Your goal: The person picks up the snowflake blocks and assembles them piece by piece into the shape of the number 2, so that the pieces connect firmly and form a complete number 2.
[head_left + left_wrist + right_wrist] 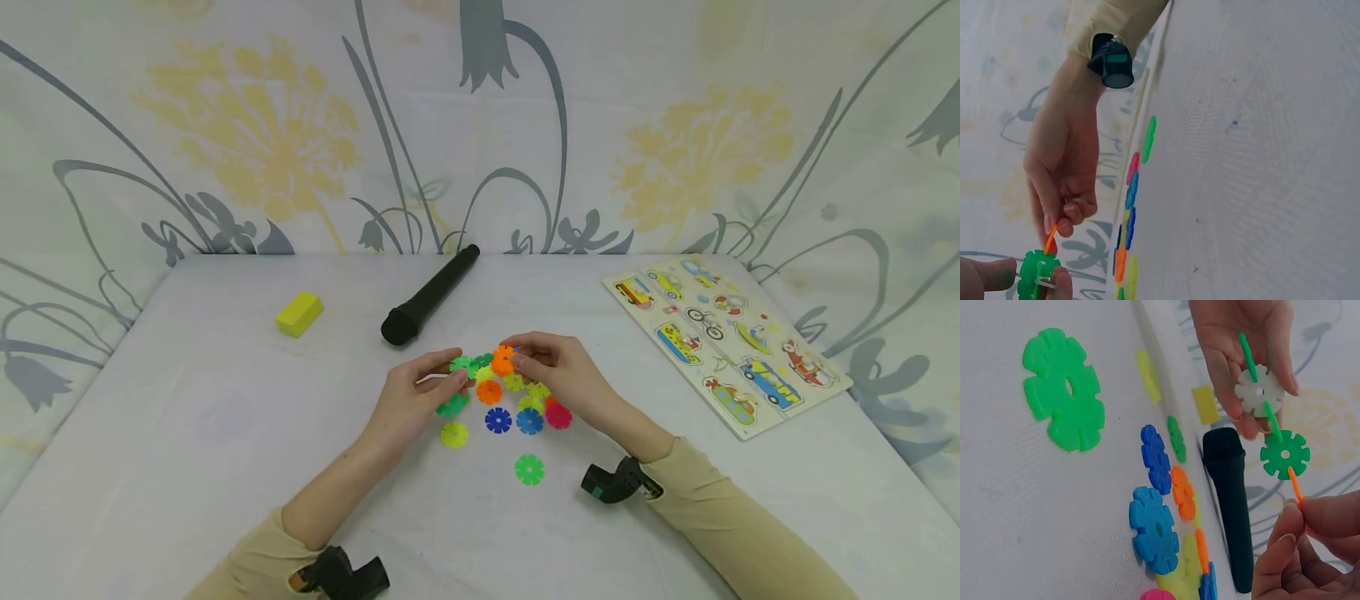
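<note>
My left hand [401, 404] pinches a small chain of notched plastic discs. In the right wrist view a white disc [1259, 392] sits by its fingers, with green discs joined at its slots. The lower green disc [1285, 454] meets an orange disc [1295, 484] edge-on, seemingly slot to slot. Between thumb and finger, my right hand [562, 371] pinches that orange disc. Loose discs lie below both hands, among them a dark blue disc [498, 420], a light blue disc [529, 422], a pink disc [558, 414] and a yellow disc [453, 434].
A loose green disc [529, 469] lies nearer to me. Beyond the hands is a black microphone [431, 296], with a yellow block [299, 314] to its left. A vehicle puzzle board [727, 342] lies at the right on the white table [187, 400]. Flower-patterned cloth stands behind.
</note>
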`<action>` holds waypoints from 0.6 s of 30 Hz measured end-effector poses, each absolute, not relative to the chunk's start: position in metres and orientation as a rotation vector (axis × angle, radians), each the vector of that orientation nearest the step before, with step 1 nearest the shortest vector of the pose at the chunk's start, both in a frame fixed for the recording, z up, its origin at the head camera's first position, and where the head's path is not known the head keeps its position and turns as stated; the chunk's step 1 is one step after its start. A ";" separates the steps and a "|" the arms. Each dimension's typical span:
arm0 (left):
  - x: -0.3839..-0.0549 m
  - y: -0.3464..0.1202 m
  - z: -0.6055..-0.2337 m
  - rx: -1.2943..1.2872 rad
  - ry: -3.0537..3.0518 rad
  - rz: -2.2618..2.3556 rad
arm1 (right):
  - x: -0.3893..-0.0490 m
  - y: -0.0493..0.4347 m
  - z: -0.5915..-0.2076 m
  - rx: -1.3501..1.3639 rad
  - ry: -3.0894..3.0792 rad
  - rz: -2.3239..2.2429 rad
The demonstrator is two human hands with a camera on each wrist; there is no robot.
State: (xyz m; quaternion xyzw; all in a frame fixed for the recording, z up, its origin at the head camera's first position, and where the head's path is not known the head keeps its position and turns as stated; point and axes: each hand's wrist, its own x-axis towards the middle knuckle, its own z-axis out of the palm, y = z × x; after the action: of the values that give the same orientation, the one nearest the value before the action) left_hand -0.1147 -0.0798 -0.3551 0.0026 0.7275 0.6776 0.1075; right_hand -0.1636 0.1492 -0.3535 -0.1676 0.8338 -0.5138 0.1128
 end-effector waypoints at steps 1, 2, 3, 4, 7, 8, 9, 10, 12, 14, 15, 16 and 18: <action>-0.115 -0.080 -0.355 0.009 2.140 1.993 | -0.164 0.149 -0.354 -0.495 2.447 -1.509; -0.115 -0.080 -0.355 0.012 2.138 1.991 | -0.164 0.150 -0.354 -0.497 2.446 -1.511; -0.114 -0.079 -0.355 0.015 2.138 1.989 | -0.163 0.150 -0.354 -0.501 2.443 -1.513; -0.114 -0.079 -0.355 0.017 2.138 1.986 | -0.163 0.150 -0.354 -0.500 2.443 -1.514; -0.114 -0.079 -0.355 0.025 2.136 1.988 | -0.163 0.150 -0.355 -0.474 2.441 -1.525; -0.114 -0.080 -0.355 0.029 2.134 1.991 | -0.163 0.149 -0.355 -0.460 2.433 -1.538; -0.114 -0.080 -0.355 0.033 2.133 1.995 | -0.164 0.149 -0.355 -0.451 2.418 -1.556; -0.114 -0.080 -0.356 0.036 2.134 1.996 | -0.164 0.149 -0.355 -0.442 2.394 -1.579; -0.114 -0.080 -0.356 0.045 2.139 1.998 | -0.164 0.148 -0.355 -0.437 2.347 -1.619; -0.114 -0.080 -0.357 0.061 2.150 1.997 | -0.164 0.147 -0.355 -0.446 2.302 -1.656; -0.115 -0.080 -0.357 0.067 2.158 1.992 | -0.163 0.147 -0.356 -0.456 2.291 -1.666; -0.115 -0.080 -0.358 0.072 2.164 1.986 | -0.163 0.147 -0.356 -0.461 2.286 -1.673; -0.114 -0.080 -0.358 0.086 2.178 1.974 | -0.162 0.147 -0.356 -0.476 2.297 -1.670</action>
State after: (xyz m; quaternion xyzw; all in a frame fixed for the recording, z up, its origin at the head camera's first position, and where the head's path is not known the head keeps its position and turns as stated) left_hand -0.1144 -0.0802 -0.3580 0.0291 0.7369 0.6679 0.1005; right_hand -0.1624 0.1470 -0.3556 -0.1639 0.7908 -0.5751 0.1308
